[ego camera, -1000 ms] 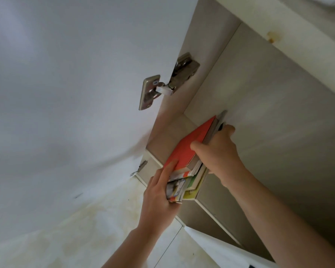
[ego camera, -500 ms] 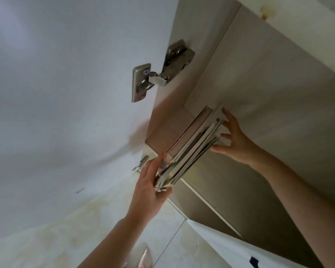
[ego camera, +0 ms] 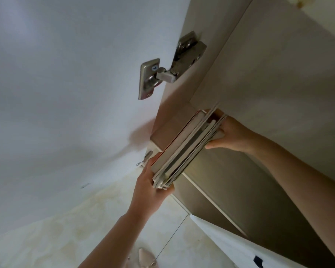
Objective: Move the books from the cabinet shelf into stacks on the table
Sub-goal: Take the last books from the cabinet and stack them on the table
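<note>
The open cabinet (ego camera: 278, 78) fills the right of the view, its white door (ego camera: 66, 93) swung wide on a metal hinge (ego camera: 168, 68), and the biggest change is in the bundle of books (ego camera: 186, 147) at the shelf's front corner: a second ago its red cover faced the camera and the right hand lay over the top of it; now the bundle is turned edge-on, page edges showing, and is clamped from both ends. Half a second ago the right hand was spread and off the books; it has come back onto them. By my reading this means the whole bundle is now secured for lifting out, though it is not yet clear of the shelf and no table is in view. The left hand (ego camera: 153, 188) reaches up from below, cupping the near lower end, thumb curled round it. The right hand (ego camera: 230, 134) comes in from the right, fingers wrapped behind the far upper end, thumb under the outermost cover.
</note>
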